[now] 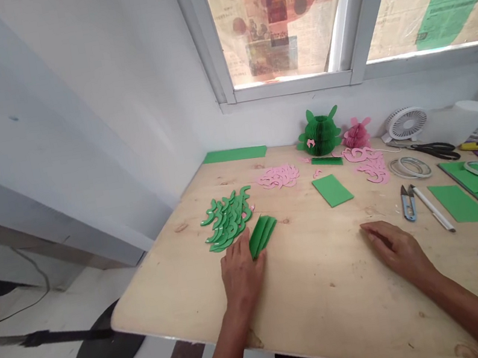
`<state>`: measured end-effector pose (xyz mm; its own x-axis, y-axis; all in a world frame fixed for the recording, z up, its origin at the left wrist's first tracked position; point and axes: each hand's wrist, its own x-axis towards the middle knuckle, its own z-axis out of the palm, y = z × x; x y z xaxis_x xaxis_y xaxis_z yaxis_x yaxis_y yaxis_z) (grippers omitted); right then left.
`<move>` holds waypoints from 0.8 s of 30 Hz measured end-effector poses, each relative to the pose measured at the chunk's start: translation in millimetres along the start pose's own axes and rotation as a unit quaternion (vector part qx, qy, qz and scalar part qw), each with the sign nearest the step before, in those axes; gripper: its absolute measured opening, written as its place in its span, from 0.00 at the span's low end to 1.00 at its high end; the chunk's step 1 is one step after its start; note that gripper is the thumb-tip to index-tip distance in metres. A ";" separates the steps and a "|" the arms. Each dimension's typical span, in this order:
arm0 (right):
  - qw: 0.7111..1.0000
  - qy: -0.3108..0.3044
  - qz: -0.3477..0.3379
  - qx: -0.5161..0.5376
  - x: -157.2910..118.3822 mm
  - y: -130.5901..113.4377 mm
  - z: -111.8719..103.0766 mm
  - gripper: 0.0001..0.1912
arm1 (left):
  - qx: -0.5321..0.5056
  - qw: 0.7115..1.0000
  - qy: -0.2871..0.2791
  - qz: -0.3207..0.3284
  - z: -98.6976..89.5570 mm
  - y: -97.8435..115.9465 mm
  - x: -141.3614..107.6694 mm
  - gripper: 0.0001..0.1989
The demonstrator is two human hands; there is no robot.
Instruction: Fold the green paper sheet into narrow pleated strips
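"Where's the left hand (pixel 242 276)?"

"Flat down, fingers together, pressing on the folded green paper strips (pixel 261 235) rather than pinching them. They lie left of centre on the plywood table (pixel 329 310)."

"What could go wrong?"

"If the palm drags, the folds could slip — and knock the curled green cut-outs (pixel 227 220) just beside them toward the table's left edge."

"And the right hand (pixel 398 251)?"

"Open, palm down on the wood, holding nothing. The nearest things are the thread snips (pixel 408 202) and a white marker (pixel 433 209), which a careless sideways sweep could shove."

"Anything in the way?"

"A green card (pixel 332 190) and pink cut-outs (pixel 278 176) lie farther off — between the hands and a green paper honeycomb figure (pixel 321 136)."
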<state>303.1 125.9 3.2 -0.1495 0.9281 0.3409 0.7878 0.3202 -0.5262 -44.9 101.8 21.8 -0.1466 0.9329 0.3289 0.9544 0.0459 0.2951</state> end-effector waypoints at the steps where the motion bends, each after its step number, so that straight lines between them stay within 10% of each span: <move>1: 1.000 -0.001 -0.003 0.001 0.2 -0.2 -0.1 0.14 | -0.001 1.000 0.001 -0.004 1.1 -0.1 2.3 0.22; 10: 0.999 -0.010 -0.008 0.032 2.2 -1.1 0.3 0.14 | -0.214 0.973 0.012 -0.079 -2.4 18.9 6.2 0.13; 18: 0.972 -0.030 0.104 0.207 6.7 -14.0 -9.0 0.16 | -0.554 0.813 -0.126 -0.127 2.2 101.1 14.4 0.13; 24: 0.867 -0.064 0.193 0.454 26.3 -48.5 -22.7 0.23 | -0.631 0.726 -0.222 -0.156 10.0 143.2 28.2 0.15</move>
<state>274.6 130.5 55.4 -0.0906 0.9943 -0.0564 0.0064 -0.0560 -0.9984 90.3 138.3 64.3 0.0620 0.9834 -0.1704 -0.1475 0.1779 0.9729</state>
